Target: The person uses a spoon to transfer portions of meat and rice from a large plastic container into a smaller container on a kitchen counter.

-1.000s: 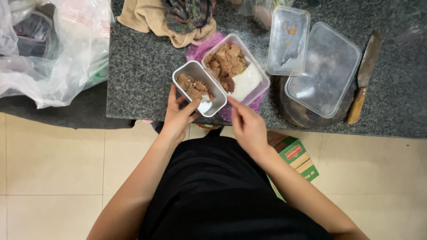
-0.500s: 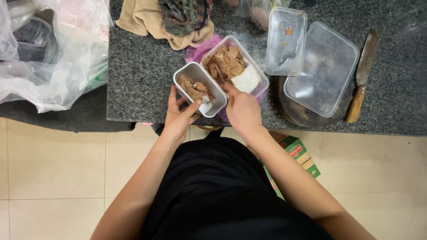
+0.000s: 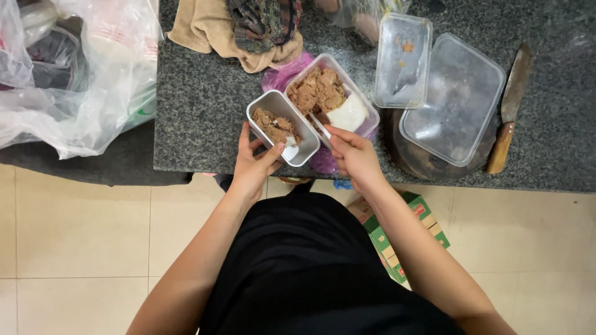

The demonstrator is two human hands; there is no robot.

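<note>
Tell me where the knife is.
The knife lies at the right of the granite counter in the head view, beside the large clear lid.

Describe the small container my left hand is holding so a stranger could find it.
On the dark granite counter, at its front edge, the left hand grips the small grey container. Unlike the larger tub beside it, it is narrow, and holds only brown food.

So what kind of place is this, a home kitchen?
Most likely a home kitchen. A speckled granite counter holds plastic food containers of brown food, a knife lies at the right, and the left hand steadies a small container over the tiled floor.
</note>
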